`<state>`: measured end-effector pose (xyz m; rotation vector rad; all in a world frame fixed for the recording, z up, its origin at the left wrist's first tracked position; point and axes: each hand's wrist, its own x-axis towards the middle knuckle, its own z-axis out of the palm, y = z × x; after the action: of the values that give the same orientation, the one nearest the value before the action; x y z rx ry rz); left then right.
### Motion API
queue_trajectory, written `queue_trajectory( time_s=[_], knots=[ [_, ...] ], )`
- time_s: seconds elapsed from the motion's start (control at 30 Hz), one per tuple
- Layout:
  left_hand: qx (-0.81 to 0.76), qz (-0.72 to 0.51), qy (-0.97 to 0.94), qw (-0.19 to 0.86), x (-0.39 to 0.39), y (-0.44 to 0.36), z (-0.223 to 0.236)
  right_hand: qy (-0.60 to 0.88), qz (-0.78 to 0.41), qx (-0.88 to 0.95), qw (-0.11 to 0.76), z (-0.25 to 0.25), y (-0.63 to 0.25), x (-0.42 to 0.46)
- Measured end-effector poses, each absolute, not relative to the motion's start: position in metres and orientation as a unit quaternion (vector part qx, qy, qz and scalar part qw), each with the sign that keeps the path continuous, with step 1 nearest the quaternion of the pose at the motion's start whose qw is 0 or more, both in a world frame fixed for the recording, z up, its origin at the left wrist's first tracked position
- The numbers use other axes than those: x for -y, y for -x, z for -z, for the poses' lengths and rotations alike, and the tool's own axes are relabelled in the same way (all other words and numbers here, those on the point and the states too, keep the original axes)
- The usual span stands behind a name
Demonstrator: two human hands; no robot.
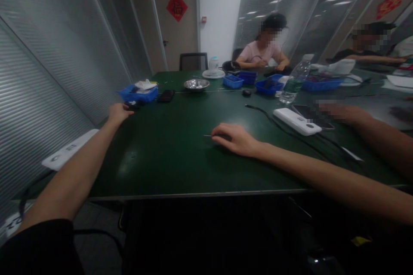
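Observation:
My right hand (235, 138) rests on the green table with thumb and fingers pinched around a thin, light-coloured pin-like thing (207, 135), whose tip points left. Its exact kind is too small to make out. At the far left, my left hand (119, 112) reaches to a small dark object (133, 105) in front of a blue basket (138, 93). The fingertips are closed at that object, which is partly covered and blurred. White paper or tissue (145, 85) lies in the basket, and a black phone-like object (166, 96) is just to its right.
A metal bowl (196, 85) with small pale pieces stands mid-table. Further right are blue trays (232, 81), a clear bottle (293, 84), a white power bank (297, 121) and a black cable (267, 116). Another person's hand (343, 112) lies by a phone (312, 117). Two people sit beyond.

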<state>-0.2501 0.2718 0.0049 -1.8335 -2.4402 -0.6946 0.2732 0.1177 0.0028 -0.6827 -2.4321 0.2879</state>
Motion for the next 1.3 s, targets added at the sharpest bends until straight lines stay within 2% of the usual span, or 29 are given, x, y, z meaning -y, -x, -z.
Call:
queue_trajectory(
  time_s=[0.23,0.5,0.63,0.97,1.3],
  knots=[
    [0.812,0.208,0.543,-0.051,-0.263,0.244,-0.014,0.257,-0.108,0.913,0.297,-0.005,-0.273,-0.116],
    [0.783,0.283,0.553,0.041,-0.261,0.24,-0.008,0.254,-0.11,0.913,0.299,-0.002,-0.273,-0.118],
    [0.746,0.333,0.576,0.02,-0.267,0.239,-0.006,0.259,-0.11,0.913,0.294,-0.003,-0.272,-0.116],
    [0.746,0.34,0.571,0.035,-0.281,0.229,0.01,0.254,-0.112,0.918,0.285,-0.001,-0.273,-0.119],
    [0.777,0.383,0.499,-0.034,-0.285,0.229,0.013,0.243,-0.112,0.921,0.284,-0.002,-0.273,-0.119]
  ],
)
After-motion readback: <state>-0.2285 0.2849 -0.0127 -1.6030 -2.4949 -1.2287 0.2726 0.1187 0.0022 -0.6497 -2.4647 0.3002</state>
